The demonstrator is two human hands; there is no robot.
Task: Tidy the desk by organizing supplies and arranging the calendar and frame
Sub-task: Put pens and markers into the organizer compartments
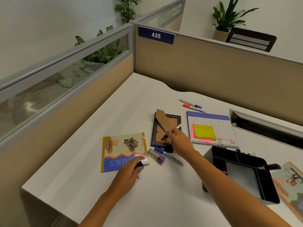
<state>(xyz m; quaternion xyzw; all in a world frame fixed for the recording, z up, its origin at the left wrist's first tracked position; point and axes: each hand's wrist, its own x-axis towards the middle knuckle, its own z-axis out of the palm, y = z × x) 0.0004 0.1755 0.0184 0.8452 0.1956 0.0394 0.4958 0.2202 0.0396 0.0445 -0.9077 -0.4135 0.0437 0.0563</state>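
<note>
Right hand holds a marker over the frame, organizer tray close behind its wrist

Head view: the right hand (pixel 177 139) pinches a black-tipped marker (pixel 172 131) above the face-down frame (pixel 165 128), the pen's long axis slanting up to the right. The black organizer tray (pixel 262 182) lies to the right and nearer the person, beside that forearm, so the right hand looks the better placed to drop it in. The left hand (pixel 131 173) rests curled on a notebook (pixel 123 151), seemingly around something small and dark. The calendar (pixel 213 130) lies flat just right of the frame

Black frame (pixel 166 128) face-down (stand up), just left of flat calendar (pixel 213 128).
</note>
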